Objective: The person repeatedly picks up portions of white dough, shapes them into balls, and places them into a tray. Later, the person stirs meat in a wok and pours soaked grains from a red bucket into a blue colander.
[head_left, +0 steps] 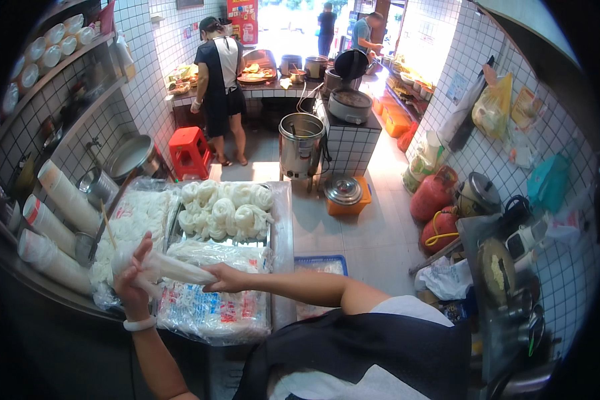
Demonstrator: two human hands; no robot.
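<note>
Noodles (183, 269), judging by the white strands, stretched in a loose bundle between both hands, above the loaded table (284, 230). Gripped at one end by the right hand (225, 277); at the other, against the raised left hand (132, 281), with fingers partly spread, cannot tell whether firmly held. Best to keep the pull light and even, strands together, low over the table. Just beyond, a metal tray (175, 232) of coiled bundles (225, 212); nearer, a clear printed bag (213, 310) around white contents; leftward, stacked cups (70, 198), insides hidden.
</note>
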